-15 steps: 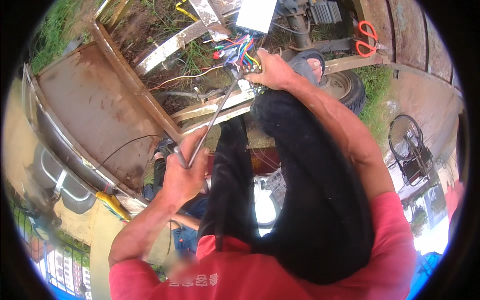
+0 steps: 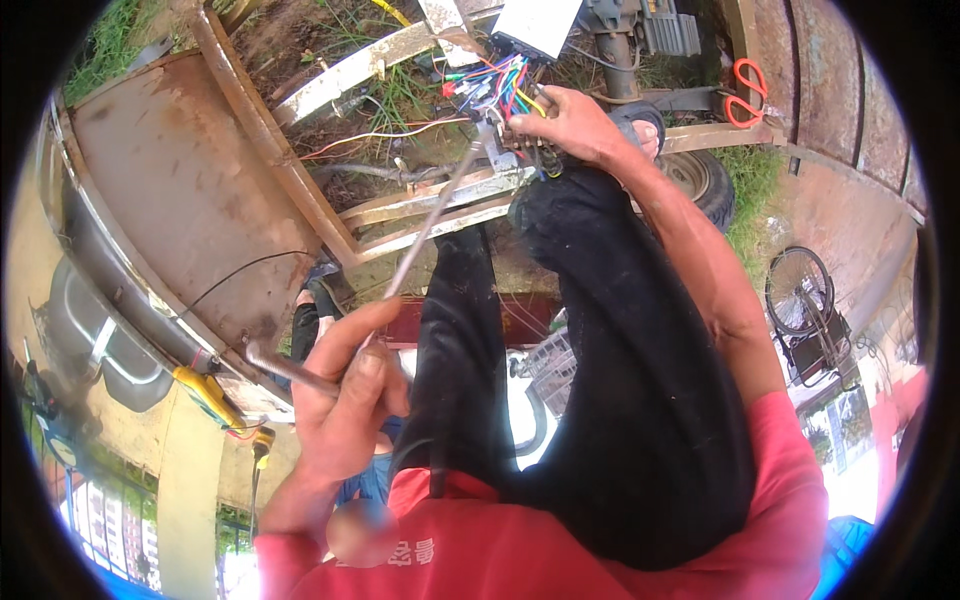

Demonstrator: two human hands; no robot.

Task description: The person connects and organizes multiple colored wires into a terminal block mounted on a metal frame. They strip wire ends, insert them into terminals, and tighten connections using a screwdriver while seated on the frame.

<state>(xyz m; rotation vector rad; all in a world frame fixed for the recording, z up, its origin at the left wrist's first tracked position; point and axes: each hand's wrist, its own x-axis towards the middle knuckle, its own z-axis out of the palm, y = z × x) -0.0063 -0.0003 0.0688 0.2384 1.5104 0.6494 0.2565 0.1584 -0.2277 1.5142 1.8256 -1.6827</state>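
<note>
My left hand (image 2: 350, 395) is closed around the handle of a long, thin socket wrench (image 2: 425, 230), which has a bent or crossed end sticking out left of the fist. The wrench's far tip reaches the light metal bracket (image 2: 493, 148) beside the wiring. At the wiring, my right hand (image 2: 580, 125) pinches the bundle of coloured wires (image 2: 512, 88) near their ends, thumb in front. Its other fingertips are partly hidden. Red, blue, green and yellow wires run up from there to a flat silver box (image 2: 540, 22).
A rusty metal frame (image 2: 265, 130) and panel (image 2: 180, 200) stand at left. Orange-handled scissors (image 2: 745, 95) lie at upper right, above a wheel (image 2: 695, 180). A yellow hand-held device (image 2: 207, 397) rests at lower left. Another person's leg (image 2: 303, 325) shows beside my left hand.
My left hand has moved down and left, and the wrench's handle end has swung left. My right hand has shifted slightly right and up with the wires. The view has moved a little.
</note>
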